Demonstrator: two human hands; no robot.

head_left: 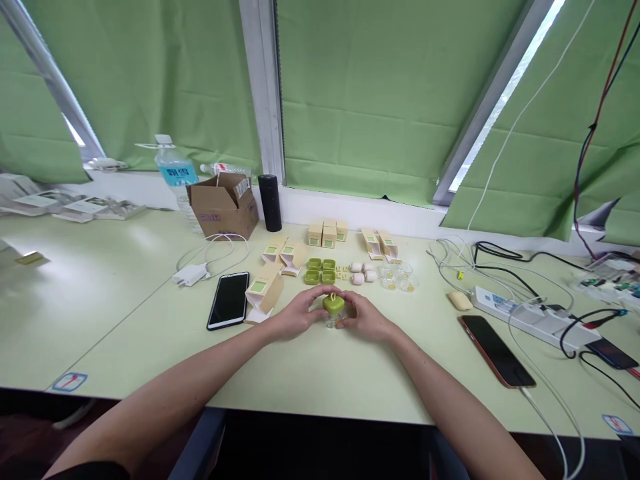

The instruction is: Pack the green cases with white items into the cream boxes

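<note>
My left hand (301, 312) and my right hand (369, 317) close in from both sides on a small clear jar with a green lid (333, 305). A pale yellow loop sticks up from the lid, and the jar's see-through lower part is partly behind my fingers. Just beyond are several green square lids (313, 277), small yellow pieces (342, 273), pale pink rounded pieces (358, 279) and clear cups (399, 276). An opened small carton (265, 288) lies left of my left hand.
Further small cartons (329, 235) stand at the back. Left are a phone (229, 300), a charger (191, 274), a cardboard box (223, 208), a black bottle (270, 203) and a water bottle (176, 175). Right are another phone (497, 350), a power strip (525, 319) and tangled cables.
</note>
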